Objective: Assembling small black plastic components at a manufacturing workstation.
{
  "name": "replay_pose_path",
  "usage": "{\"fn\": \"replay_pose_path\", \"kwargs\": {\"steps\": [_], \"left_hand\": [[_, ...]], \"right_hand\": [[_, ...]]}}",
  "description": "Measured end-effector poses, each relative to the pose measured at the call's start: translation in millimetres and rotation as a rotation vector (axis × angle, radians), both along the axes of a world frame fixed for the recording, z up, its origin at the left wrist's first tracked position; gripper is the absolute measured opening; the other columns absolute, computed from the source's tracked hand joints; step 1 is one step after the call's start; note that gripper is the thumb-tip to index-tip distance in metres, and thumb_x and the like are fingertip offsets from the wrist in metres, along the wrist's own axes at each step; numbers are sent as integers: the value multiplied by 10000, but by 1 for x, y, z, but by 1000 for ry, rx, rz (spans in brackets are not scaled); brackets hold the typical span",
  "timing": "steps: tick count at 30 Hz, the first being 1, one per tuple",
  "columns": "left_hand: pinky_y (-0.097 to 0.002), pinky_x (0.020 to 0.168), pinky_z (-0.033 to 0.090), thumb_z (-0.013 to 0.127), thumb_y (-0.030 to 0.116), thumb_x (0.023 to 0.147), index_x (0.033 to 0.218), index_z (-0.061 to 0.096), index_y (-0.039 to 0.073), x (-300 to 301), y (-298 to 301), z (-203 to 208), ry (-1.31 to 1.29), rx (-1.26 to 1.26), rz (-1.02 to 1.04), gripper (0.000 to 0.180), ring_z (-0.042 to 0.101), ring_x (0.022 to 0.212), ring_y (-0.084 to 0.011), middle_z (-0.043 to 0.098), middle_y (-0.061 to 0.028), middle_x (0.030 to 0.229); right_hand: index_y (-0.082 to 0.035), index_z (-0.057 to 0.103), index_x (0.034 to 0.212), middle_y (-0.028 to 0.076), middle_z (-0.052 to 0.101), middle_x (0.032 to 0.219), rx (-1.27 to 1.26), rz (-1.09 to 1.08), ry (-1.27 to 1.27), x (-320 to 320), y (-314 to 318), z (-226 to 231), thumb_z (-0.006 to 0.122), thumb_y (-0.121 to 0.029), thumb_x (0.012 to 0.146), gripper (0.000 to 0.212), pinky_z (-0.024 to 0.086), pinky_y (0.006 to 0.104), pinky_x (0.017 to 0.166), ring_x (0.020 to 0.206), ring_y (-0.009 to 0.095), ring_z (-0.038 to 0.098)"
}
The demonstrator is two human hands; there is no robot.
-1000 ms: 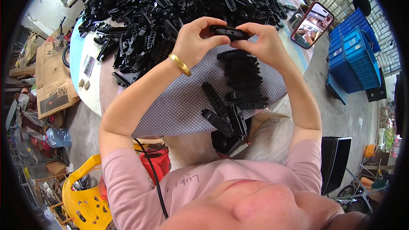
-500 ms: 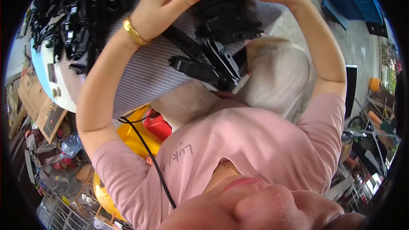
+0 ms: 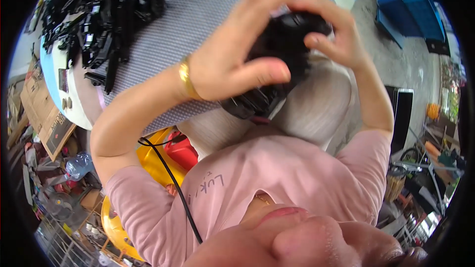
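Both left hand (image 3: 220,62) and right hand (image 3: 350,44) now sit nearer six o'clock, fingers (image 3: 324,7) half-curled around black parts (image 3: 279,37), grip unclear.

Floor (image 3: 415,76): stretching grey down the right side
Blue crates (image 3: 410,7): standing upper right
Yellow chair (image 3: 150,160): showing lower left
Daylight (image 3: 453,62): brightening the right edge

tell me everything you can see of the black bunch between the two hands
The black bunch looks like hard plastic, with glossy highlights near its lower end. It is dark and blurred, so its separate pieces cannot be counted. It slants from upper right to lower left, at the near edge of the patterned cloth, its lower end over the lap. The left hand and right hand flank it; how firmly either grips is unclear.
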State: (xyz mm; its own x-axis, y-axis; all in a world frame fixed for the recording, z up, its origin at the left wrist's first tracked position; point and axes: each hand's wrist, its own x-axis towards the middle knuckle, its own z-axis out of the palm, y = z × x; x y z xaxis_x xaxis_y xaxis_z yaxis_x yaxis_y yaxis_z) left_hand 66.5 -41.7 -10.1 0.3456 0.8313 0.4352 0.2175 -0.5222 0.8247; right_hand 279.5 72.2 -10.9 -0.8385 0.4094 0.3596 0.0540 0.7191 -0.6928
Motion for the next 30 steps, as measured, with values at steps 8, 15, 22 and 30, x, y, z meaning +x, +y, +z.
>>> {"fn": "replay_pose_path", "kwargs": {"steps": [8,15,22,30], "left_hand": [[-412,977,364,599,510,787,1322,355,-31,4,-14,9,260,216,-109,799,412,1177,-382,350,-243,1328],[-369,916,434,662,391,778,1316,378,-1,9,-17,11,153,218,-191,724,506,1092,-335,449,-188,1266],[-349,832,482,668,289,780,1230,478,48,7,-17,6,329,198,-222,544,554,1017,-301,551,-145,1117],[-524,1046,256,723,267,663,1129,510,57,12,-15,-7,448,296,-287,554,346,1247,-389,450,-172,1246]], "right_hand": [[7,591,965,142,605,953,38,144,-5,26,-2,5,745,-189,648,403,445,356,741,845,283,576],[2,623,898,142,616,920,-93,320,-142,27,-12,30,783,-126,529,423,451,365,705,817,295,586],[-1,639,904,126,649,897,-43,248,-210,6,-10,46,738,-43,590,331,474,327,696,821,255,611],[-15,566,1129,137,558,1183,397,-47,-6,-113,56,61,678,-131,771,393,454,304,859,1036,237,561]]}}
